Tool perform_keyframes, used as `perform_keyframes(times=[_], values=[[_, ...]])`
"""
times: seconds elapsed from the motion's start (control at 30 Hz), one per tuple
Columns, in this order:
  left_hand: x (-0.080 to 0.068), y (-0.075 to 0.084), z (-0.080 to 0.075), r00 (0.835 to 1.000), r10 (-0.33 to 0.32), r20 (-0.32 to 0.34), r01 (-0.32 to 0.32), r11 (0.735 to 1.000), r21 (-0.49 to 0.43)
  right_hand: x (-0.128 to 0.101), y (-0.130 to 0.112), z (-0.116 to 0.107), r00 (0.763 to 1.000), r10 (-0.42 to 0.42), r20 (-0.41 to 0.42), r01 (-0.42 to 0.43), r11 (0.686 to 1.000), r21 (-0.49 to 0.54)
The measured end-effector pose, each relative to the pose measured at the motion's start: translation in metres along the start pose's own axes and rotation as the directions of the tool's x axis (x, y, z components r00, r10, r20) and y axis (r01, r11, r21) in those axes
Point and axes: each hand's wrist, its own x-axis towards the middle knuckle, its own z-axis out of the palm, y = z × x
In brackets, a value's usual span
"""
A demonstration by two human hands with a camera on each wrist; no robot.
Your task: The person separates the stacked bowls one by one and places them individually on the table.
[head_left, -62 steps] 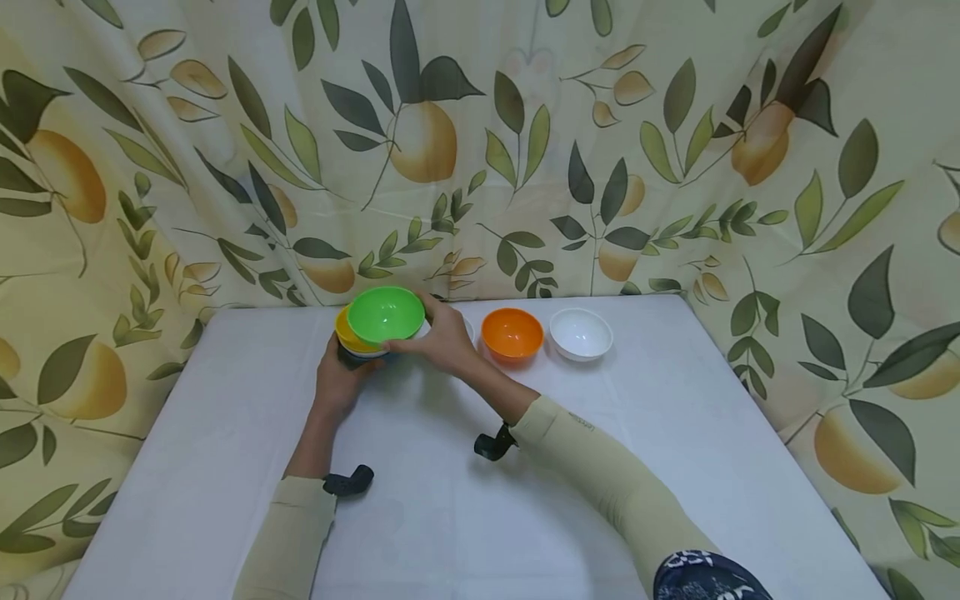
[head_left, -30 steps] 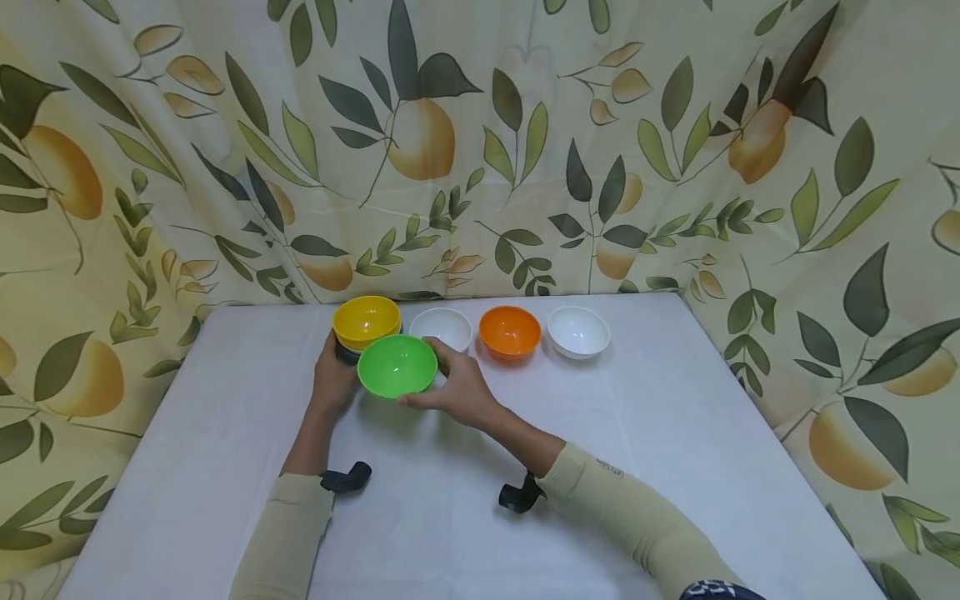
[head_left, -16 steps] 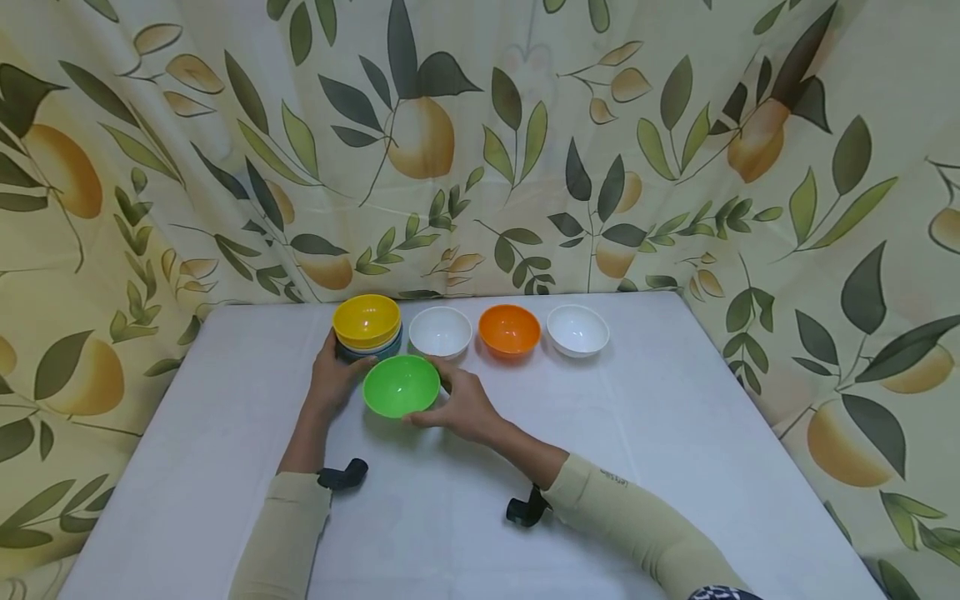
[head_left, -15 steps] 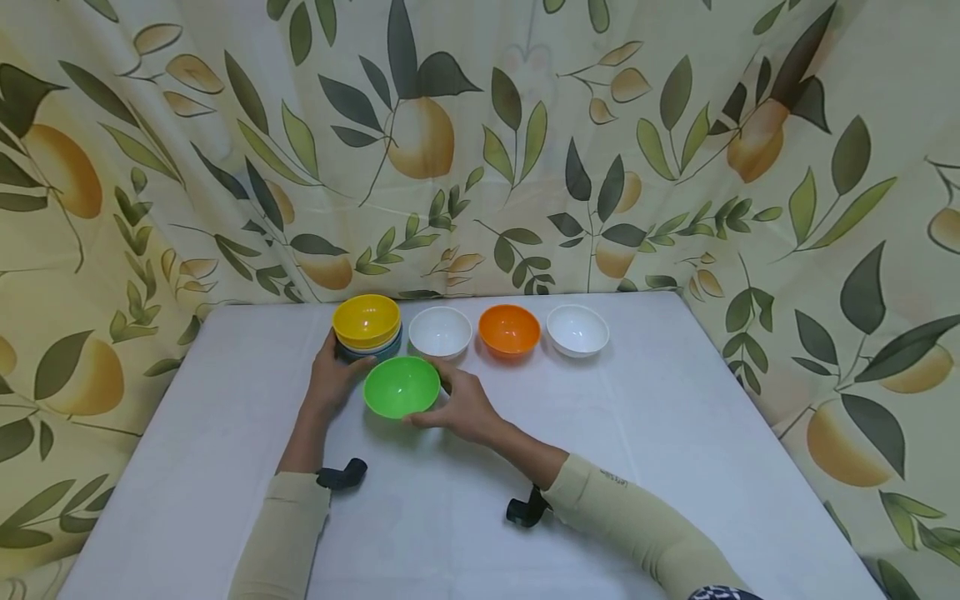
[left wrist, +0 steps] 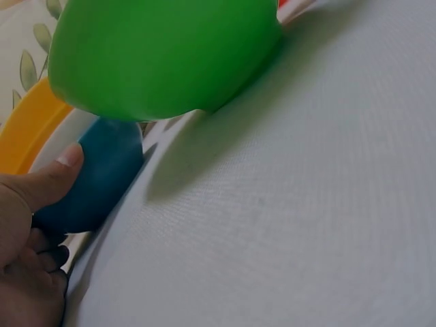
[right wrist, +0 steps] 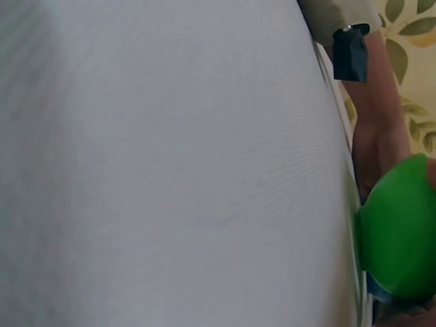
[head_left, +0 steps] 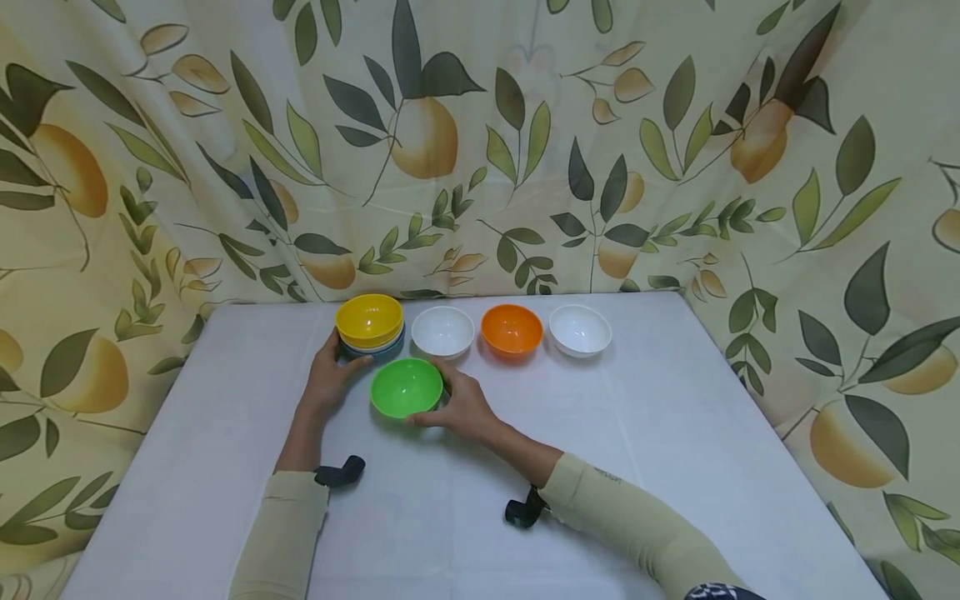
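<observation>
My right hand (head_left: 467,407) grips the right side of the green bowl (head_left: 407,389), positioned just in front of the bowl stack (head_left: 371,328), while my left hand (head_left: 330,379), held apart, clasps the bottom blue bowl (left wrist: 105,174).

Round green bowl (left wrist: 163,58) cropped in left-wrist view, lettering (head_left: 607,475) on beige cloth sleeve (head_left: 637,517) too small for me, round blue bowl (left wrist: 105,180) partly hidden
</observation>
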Motion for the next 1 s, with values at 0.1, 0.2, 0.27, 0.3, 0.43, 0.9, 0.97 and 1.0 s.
perform_keyframes(times=[0.1, 0.2, 0.27, 0.3, 0.43, 0.9, 0.97, 1.0], values=[[0.0002, -0.0003, -0.0003, 1.0, 0.002, 0.0, -0.002, 1.0, -0.004, 0.0025, 0.0026, 0.0015, 1.0, 0.011, -0.005, -0.011, 1.0, -0.015], [0.0003, -0.0004, 0.0004, 1.0, 0.005, -0.004, -0.005, 1.0, -0.001, 0.0038, 0.003, 0.0032, 1.0, 0.015, -0.014, -0.015, 0.999, -0.029], [0.0004, -0.0002, 0.0006, 1.0, 0.0, -0.006, 0.0, 1.0, 0.002, 0.0038, 0.0025, 0.0041, 1.0, 0.015, -0.022, -0.016, 0.999, -0.031], [0.0004, 0.0, 0.0007, 1.0, -0.003, -0.006, 0.003, 1.0, 0.001, 0.0037, 0.0026, 0.0045, 1.0, 0.01, -0.026, -0.011, 0.999, -0.031], [-0.0004, 0.0002, 0.0007, 1.0, -0.012, -0.005, 0.012, 1.0, 0.002, 0.0036, 0.0023, 0.0053, 0.999, 0.016, -0.029, -0.017, 0.999, -0.031], [-0.0007, -0.0002, 0.001, 1.0, 0.001, -0.007, -0.001, 1.0, 0.002, 0.0038, 0.0017, 0.0067, 0.999, 0.026, -0.027, -0.026, 0.999, -0.03], [-0.0006, -0.0002, 0.001, 1.0, 0.002, -0.007, -0.002, 1.0, -0.001, 0.004, 0.0009, 0.007, 0.999, 0.031, -0.025, -0.031, 0.999, -0.037], [-0.0007, -0.0002, 0.001, 1.0, 0.004, -0.006, -0.004, 1.0, -0.003, 0.004, 0.0005, 0.0072, 0.999, 0.034, -0.023, -0.035, 0.999, -0.04]])
